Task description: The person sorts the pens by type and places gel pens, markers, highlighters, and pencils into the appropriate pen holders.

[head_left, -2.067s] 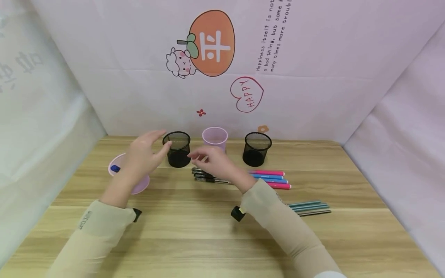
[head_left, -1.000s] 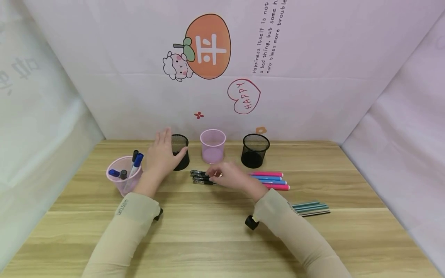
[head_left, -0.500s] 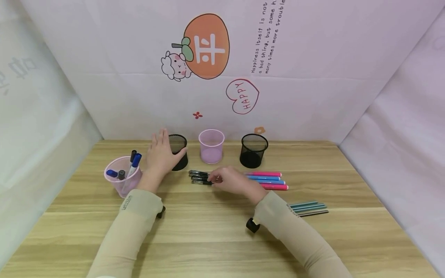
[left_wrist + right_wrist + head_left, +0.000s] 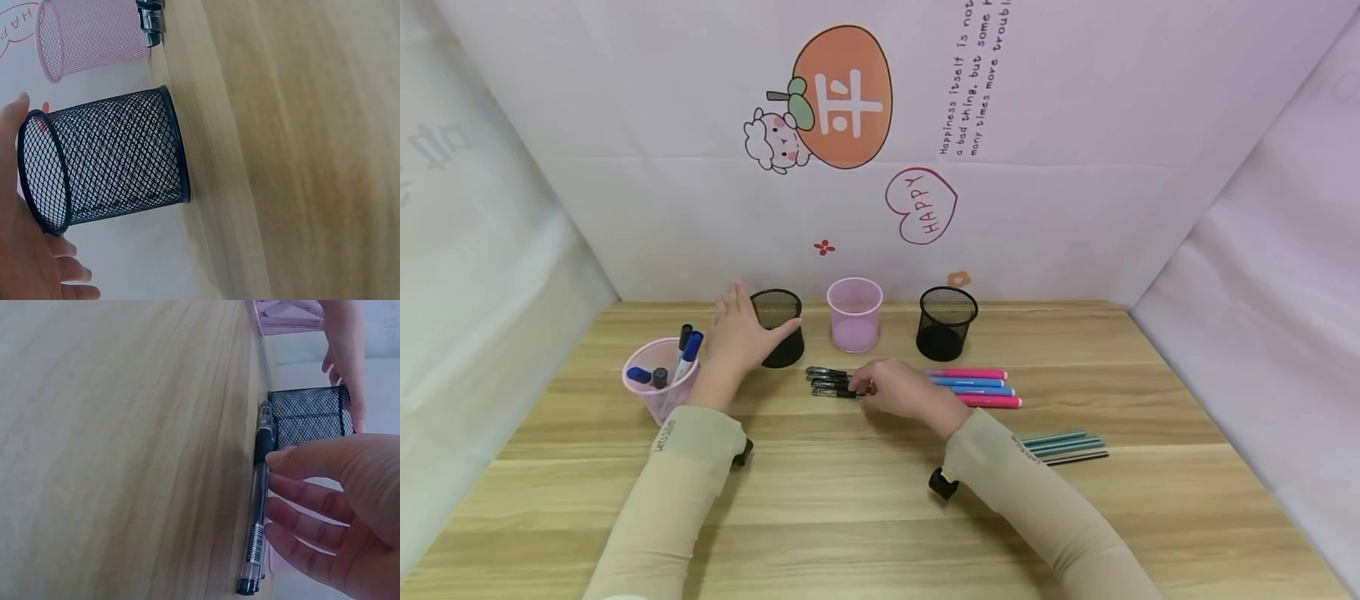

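Observation:
My left hand [image 4: 737, 337] is at the left black mesh pen cup [image 4: 784, 348], its thumb near the rim and its fingers spread past the far side. In the left wrist view this mesh cup [image 4: 119, 156] stands upright; whether the thumb presses it, I cannot tell. My right hand [image 4: 898, 390] is bent over several black gel pens [image 4: 831, 383] lying on the table. In the right wrist view its thumb meets the near side of a pen [image 4: 257, 512], with the other fingertips along the pens' far side; their contact is partly hidden.
A pink mesh cup [image 4: 658, 404] at the left holds several markers. Another pink cup [image 4: 855, 325] and a black cup [image 4: 946, 333] stand at the back. Pink and blue markers [image 4: 981, 387] lie right of the pens, and thin teal and dark sticks [image 4: 1067, 447] nearer the right sleeve.
The left hand has gone from beside the pink marker cup to the left black cup. The right hand has come down onto the gel pens and stays there over the last half second.

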Tool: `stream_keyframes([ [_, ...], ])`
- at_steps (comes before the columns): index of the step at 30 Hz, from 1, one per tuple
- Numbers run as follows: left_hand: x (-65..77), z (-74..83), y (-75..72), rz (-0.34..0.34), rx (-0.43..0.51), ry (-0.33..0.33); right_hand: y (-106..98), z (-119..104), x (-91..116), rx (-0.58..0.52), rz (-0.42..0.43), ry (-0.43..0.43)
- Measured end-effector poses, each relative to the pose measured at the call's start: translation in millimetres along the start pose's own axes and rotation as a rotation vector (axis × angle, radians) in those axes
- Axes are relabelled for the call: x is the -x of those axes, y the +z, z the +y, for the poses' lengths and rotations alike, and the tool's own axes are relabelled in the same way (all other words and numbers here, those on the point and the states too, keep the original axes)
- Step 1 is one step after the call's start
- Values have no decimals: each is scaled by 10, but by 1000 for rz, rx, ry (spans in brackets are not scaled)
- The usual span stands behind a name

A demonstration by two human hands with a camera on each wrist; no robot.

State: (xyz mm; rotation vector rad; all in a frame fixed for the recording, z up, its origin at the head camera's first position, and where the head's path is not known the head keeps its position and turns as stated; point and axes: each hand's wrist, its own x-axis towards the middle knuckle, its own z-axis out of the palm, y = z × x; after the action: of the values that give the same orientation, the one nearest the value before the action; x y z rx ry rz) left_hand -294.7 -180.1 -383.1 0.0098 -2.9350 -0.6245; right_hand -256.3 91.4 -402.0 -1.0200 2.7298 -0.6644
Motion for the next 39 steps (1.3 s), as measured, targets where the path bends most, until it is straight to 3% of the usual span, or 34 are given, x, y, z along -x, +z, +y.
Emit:
stream_keyframes([
  [19, 30, 38, -77, -85, 51, -48, 28, -87, -61, 121, -41, 69],
  [26, 30, 52, -85, -96, 91, -56, 36, -70, -91, 149, -45, 56],
  [39, 10, 42, -77, -100, 61, -39, 46, -79, -114, 213, -42, 16],
])
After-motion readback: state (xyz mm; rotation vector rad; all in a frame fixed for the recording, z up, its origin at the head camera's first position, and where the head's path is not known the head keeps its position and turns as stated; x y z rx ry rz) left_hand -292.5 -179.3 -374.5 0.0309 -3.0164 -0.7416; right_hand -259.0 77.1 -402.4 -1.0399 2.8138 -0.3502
